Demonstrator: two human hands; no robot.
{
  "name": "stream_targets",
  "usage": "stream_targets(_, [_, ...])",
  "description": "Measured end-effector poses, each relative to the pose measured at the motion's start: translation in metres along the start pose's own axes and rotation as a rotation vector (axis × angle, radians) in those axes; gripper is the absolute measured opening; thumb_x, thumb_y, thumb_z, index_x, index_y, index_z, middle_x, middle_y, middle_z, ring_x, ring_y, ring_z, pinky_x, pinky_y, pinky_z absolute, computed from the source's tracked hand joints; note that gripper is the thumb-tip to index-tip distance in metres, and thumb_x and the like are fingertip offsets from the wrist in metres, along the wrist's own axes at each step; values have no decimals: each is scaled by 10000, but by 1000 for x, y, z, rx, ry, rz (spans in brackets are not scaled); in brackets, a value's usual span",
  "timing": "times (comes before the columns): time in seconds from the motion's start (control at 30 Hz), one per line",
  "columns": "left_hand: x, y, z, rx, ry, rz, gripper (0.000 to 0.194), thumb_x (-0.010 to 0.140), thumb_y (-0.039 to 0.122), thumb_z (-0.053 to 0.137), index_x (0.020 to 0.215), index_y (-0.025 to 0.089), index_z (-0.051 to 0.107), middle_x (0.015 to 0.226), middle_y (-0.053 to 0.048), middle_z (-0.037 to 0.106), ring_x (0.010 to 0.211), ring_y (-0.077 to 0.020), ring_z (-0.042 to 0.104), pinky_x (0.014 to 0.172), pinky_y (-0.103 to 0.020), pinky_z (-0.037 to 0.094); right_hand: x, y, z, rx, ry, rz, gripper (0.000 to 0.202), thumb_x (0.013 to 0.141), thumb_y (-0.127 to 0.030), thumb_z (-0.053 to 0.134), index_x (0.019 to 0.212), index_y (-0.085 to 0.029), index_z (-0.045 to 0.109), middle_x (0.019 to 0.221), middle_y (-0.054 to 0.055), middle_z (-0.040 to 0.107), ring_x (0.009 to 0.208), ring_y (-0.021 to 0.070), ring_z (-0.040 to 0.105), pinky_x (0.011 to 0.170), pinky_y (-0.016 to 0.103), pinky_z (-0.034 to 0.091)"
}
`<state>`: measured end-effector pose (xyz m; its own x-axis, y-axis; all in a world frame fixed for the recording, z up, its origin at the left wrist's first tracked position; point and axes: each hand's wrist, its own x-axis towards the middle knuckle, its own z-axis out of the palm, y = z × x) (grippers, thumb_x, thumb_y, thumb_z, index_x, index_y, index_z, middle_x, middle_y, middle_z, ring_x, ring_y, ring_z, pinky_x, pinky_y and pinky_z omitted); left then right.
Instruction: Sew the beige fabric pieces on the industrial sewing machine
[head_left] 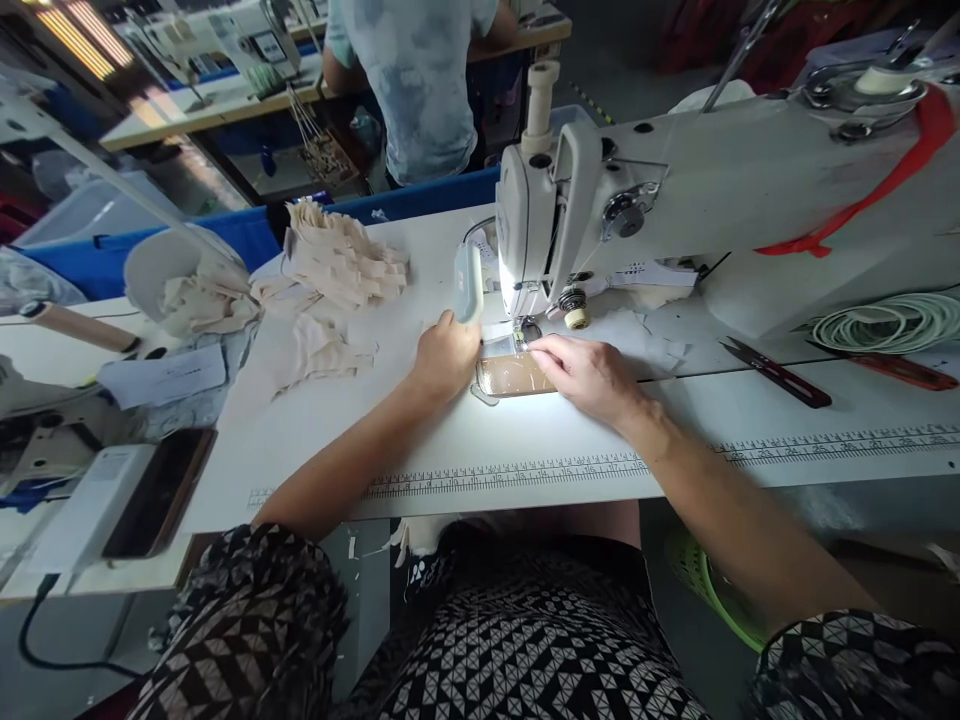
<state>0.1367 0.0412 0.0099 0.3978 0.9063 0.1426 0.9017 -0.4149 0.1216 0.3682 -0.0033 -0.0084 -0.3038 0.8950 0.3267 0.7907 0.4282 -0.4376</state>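
My left hand [448,355] is closed in a fist just left of the needle of the white sewing machine [517,220]. A pale blue-grey object with a rounded end [468,282] stands up from that fist; its kind cannot be made out. My right hand [592,375] has thumb and forefinger pinched together beside the presser foot [519,332]. What lies between those fingertips is too small to tell. Under both hands is a shiny brown plate [514,375] set in the machine bed, lit by the machine's lamp. A small dark round part shows by the right fingertips.
Beige fabric pieces [337,255] are heaped at the left. Thread snips [780,372], an orange-handled tool [892,367] and a coil of pale cord [889,320] lie at the right. A phone [159,492] rests at far left. Another person [412,80] sits beyond the table.
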Motion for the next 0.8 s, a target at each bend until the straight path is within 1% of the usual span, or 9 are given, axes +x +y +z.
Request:
stream_targets(0.17, [-6,-7,-17,-186,-20,-53,235,954,204,529,741,180,626,836,-81,675,723,-198,591,637,-322,415,3,-19,2,10,-80,35,249,1034,-310,523,1076,-214,749,1056,87,762,908,228,688,769,347,495])
stream_targets(0.23, [-15,-8,-27,-365,-47,-15,284,936,221,548,654,189,564,711,-33,629,633,-157,538,599,-295,389,3,-27,1,4,-111,68,239,999,-408,601,1043,-209,727,1040,88,731,868,226,670,746,351,492])
stream_targets(0.3, [-29,-5,-38,-515,-56,27,319,932,245,557,618,190,545,650,-9,600,604,-136,520,583,-273,395,3,-35,3,-5,-135,87,363,945,-566,657,1009,-211,700,1021,86,708,832,228,654,720,355,485])
stream_targets(0.4, [-50,5,-50,-630,-12,39,286,927,289,587,663,189,627,683,-12,634,642,-136,564,570,-245,428,7,-47,11,-24,-114,120,498,894,-696,650,1056,-226,677,1040,92,702,871,259,661,711,368,483])
stream_targets(0.47, [-63,11,-54,-679,20,21,259,928,323,606,719,192,685,767,-29,671,690,-142,596,556,-228,446,11,-54,17,-1,-78,110,469,915,-637,646,1135,-223,672,1102,106,719,930,278,680,726,378,496])
stream_targets(0.53, [-72,12,-55,-735,41,-20,253,931,362,621,767,193,710,865,-46,697,732,-147,614,565,-224,466,14,-59,19,65,-52,54,339,952,-483,630,1151,-213,677,1142,112,740,972,274,701,755,371,514])
stream_targets(0.63, [-82,-1,-53,-865,54,-151,274,952,424,607,847,187,694,857,-43,696,725,-149,606,600,-238,480,14,-63,12,214,-5,-25,192,956,-262,563,1095,-210,684,1039,83,776,921,238,733,771,336,530])
stream_targets(0.73, [-89,-21,-53,-991,32,-315,315,972,490,558,876,198,627,682,4,611,587,-136,533,542,-242,423,8,-62,-2,414,-13,-18,207,977,-273,521,1131,-210,644,856,38,770,771,208,743,723,321,543])
stream_targets(0.8, [-94,-33,-54,-949,-10,-373,297,967,497,556,875,217,590,591,38,536,509,-132,468,499,-245,360,4,-58,-8,467,-71,-22,199,1004,-343,496,1081,-219,631,748,13,735,654,194,711,656,317,533])
